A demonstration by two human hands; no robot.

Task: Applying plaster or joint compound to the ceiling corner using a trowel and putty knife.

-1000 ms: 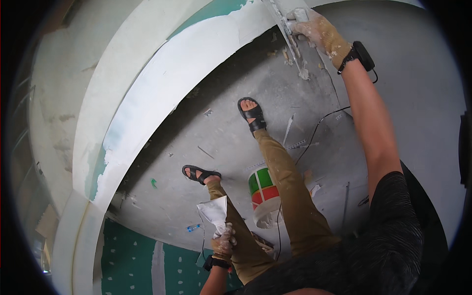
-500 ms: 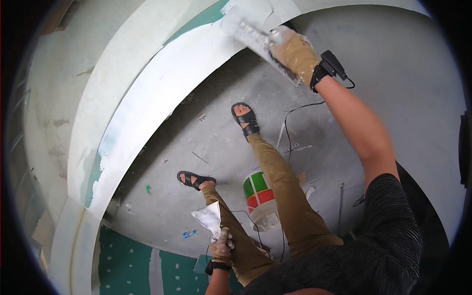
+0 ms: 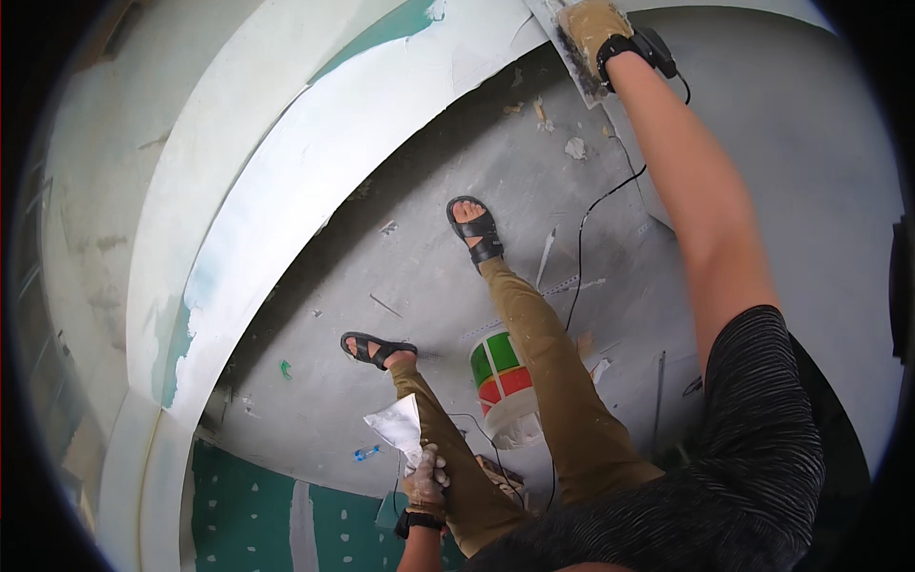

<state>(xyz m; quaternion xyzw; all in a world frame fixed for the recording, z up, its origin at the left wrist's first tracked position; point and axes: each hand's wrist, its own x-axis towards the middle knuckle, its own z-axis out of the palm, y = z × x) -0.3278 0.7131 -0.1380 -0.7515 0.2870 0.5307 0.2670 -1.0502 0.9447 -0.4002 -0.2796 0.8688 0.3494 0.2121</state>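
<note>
My right hand (image 3: 593, 33), in a tan, plaster-smeared glove, is stretched far out and closed around a plastering trowel (image 3: 571, 62). The trowel's blade lies against or just over the curved white board (image 3: 381, 119); which of the two, I cannot tell. White compound covers much of this board, and a strip of green board (image 3: 381, 40) shows at its far edge. Low beside my left leg, my left hand (image 3: 425, 481), also gloved and smeared, grips a wide putty knife (image 3: 396, 421) with white on its blade.
A green, red and white bucket (image 3: 503, 381) stands between my legs on the grey floor (image 3: 429, 257). A black cable (image 3: 583, 229) runs to my right wrist. A plastic bottle (image 3: 366, 453), scraps and thin strips lie about. Green board (image 3: 253, 505) is at the lower left.
My right hand has moved the trowel farther out and to the right along the curved board, its arm now straighter. My left hand with the putty knife has barely shifted.
</note>
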